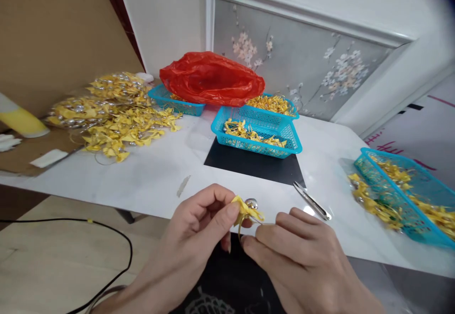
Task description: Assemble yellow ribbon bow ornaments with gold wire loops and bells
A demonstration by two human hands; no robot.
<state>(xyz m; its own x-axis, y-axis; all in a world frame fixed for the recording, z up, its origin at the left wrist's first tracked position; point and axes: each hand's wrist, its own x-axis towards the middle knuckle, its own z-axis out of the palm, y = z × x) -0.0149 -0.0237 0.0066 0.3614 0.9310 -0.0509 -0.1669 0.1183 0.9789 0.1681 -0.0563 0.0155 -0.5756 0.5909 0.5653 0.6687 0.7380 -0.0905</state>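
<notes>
Fingers (227, 212) of both hands half-hide yellow bow (246, 208).

We saw a white table (149, 172) bearing blue baskets (256, 134), loose yellow bows (124, 129), a black mat (254, 165), scissors (312, 201) and cardboard (21, 155).

Between the fingers (232, 210) sits a small bow (247, 209) of glossy yellow ribbon, probably satin, with a shiny silver metal bell (252, 203) at its top. Just beyond the fingers the bench (149, 176) is smooth, faintly glossy white, with a matt black sheet (256, 165) laid on it. To their right lie polished metal snips (313, 201). Farther off, the baskets (256, 136) are turquoise plastic mesh, and the red bag (211, 78) is thin crinkled glossy plastic.
</notes>
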